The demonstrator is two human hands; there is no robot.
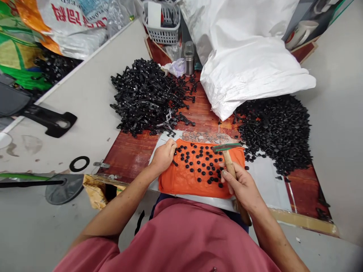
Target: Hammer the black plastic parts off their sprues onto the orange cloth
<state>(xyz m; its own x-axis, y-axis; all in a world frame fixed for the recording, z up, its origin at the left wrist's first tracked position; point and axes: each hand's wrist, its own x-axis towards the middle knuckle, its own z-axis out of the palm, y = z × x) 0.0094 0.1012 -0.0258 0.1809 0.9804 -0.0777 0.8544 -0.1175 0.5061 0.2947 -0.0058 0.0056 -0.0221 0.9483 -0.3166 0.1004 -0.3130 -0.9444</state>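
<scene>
An orange cloth pad lies in front of me, dotted with several small round black caps. At its left edge my left hand is closed in a pinch. A slim black plastic piece sticks out below its fingers, the rest hidden by the hand. My right hand is wrapped round the wooden handle of a hammer. The hammer's green-edged head is raised over the pad's upper right part. Beyond the pad is a large heap of black jointed plastic parts.
A heap of small black caps lies on the right, below a white sack. Behind stand a grey basket and a steel flask. A black ring and a grey-black chair part are at the left.
</scene>
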